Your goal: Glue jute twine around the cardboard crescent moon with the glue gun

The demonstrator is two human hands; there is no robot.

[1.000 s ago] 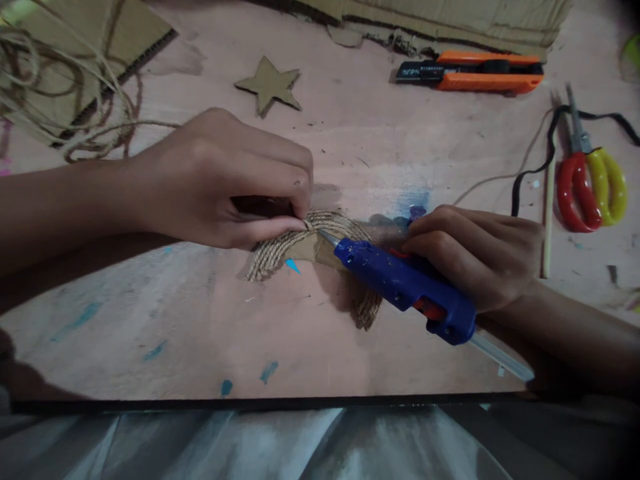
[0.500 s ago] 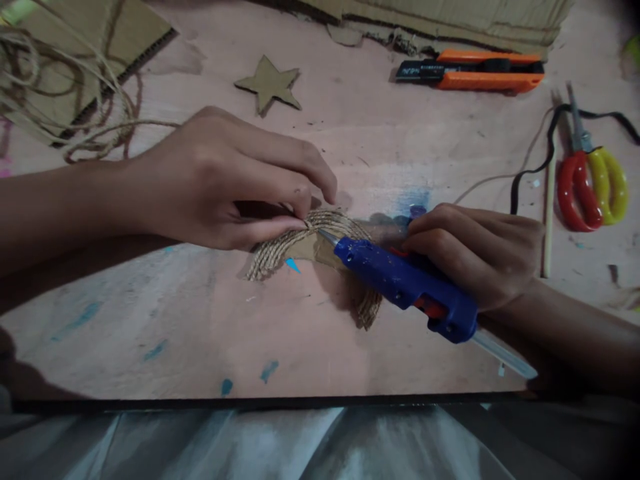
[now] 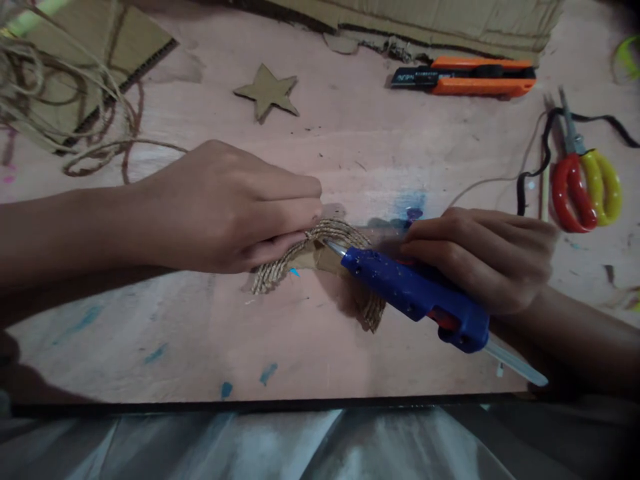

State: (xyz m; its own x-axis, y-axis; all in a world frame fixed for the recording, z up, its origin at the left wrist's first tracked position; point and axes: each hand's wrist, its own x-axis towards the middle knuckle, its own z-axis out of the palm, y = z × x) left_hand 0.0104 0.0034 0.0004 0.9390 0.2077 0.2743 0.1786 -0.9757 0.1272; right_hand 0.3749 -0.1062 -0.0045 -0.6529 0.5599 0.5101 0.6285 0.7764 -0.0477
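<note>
An arched cardboard piece (image 3: 327, 259) lies on the table with rows of twine (image 3: 343, 231) laid along its curve. My left hand (image 3: 235, 210) is closed at the arch's upper left, thumb and fingers pinching the twine there. In my right hand (image 3: 483, 260) is a blue glue gun (image 3: 413, 287), its nozzle touching or almost touching the inner edge of the twine rows near my left fingertips. A clear glue stick (image 3: 517, 363) sticks out of the gun's back end. The gun hides part of the arch's right side.
A cardboard star (image 3: 267, 92) lies beyond my left hand. Loose twine (image 3: 100, 133) is heaped over a cardboard sheet (image 3: 145, 40) at far left. An orange cutter (image 3: 483, 78), red-and-yellow scissors (image 3: 575, 190) and a black cord (image 3: 550, 127) lie at right.
My left fingers, spread before, have curled together and pressed down at the twine. The glue gun has shifted slightly right and down in view, its nozzle still by the arch.
</note>
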